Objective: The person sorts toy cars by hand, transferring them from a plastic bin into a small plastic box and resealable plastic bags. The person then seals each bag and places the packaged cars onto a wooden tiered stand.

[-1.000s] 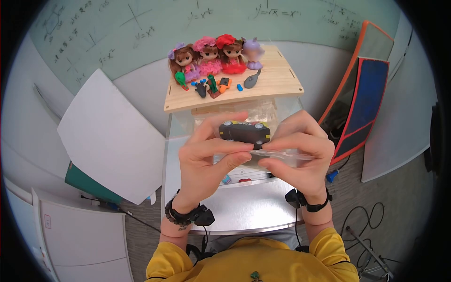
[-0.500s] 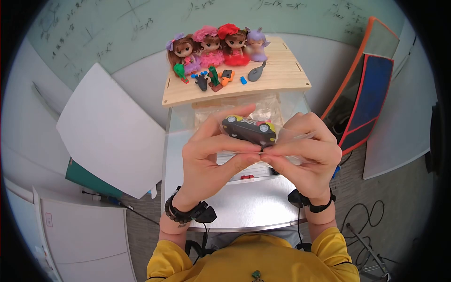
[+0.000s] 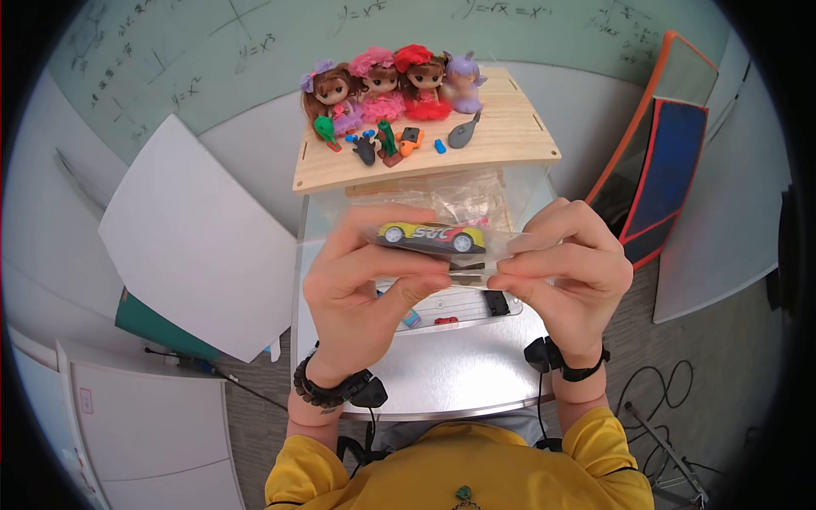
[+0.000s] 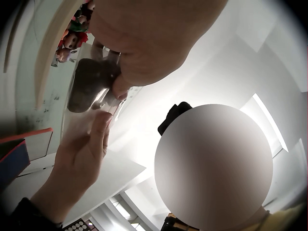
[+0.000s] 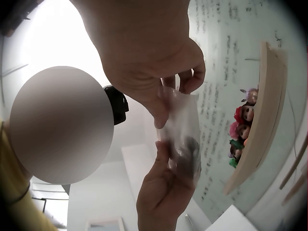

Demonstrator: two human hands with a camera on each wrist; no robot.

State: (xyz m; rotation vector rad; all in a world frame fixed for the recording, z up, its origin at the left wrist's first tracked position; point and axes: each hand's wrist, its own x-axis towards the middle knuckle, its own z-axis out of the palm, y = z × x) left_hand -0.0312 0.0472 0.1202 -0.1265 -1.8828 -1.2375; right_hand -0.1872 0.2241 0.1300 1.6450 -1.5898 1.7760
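Note:
A yellow, red and black toy car (image 3: pixel 433 238) sits inside a clear plastic bag (image 3: pixel 503 245), held up over the table with its side and two wheels showing in the head view. My left hand (image 3: pixel 361 276) pinches the bag's near edge at the left, its upper fingers behind the car. At the right, my right hand (image 3: pixel 574 270) pinches the same edge between thumb and fingers. Small dark pieces (image 3: pixel 466 272) show under the car, between the fingertips. In the right wrist view the bag (image 5: pixel 185 127) hangs between both hands, the car blurred through the plastic.
Below the hands lies a light tray (image 3: pixel 440 304) with a small red piece (image 3: pixel 446 320), a blue piece (image 3: pixel 411 319) and a black piece (image 3: pixel 497 303). More clear bags (image 3: pixel 467 195) lie behind. A wooden shelf (image 3: pixel 518 136) carries several dolls (image 3: pixel 425 89) and small toys.
The car has turned from showing its dark underside to showing its side. My hands, thumb tips together half a second ago, have drawn apart along the bag's edge, both still holding it.

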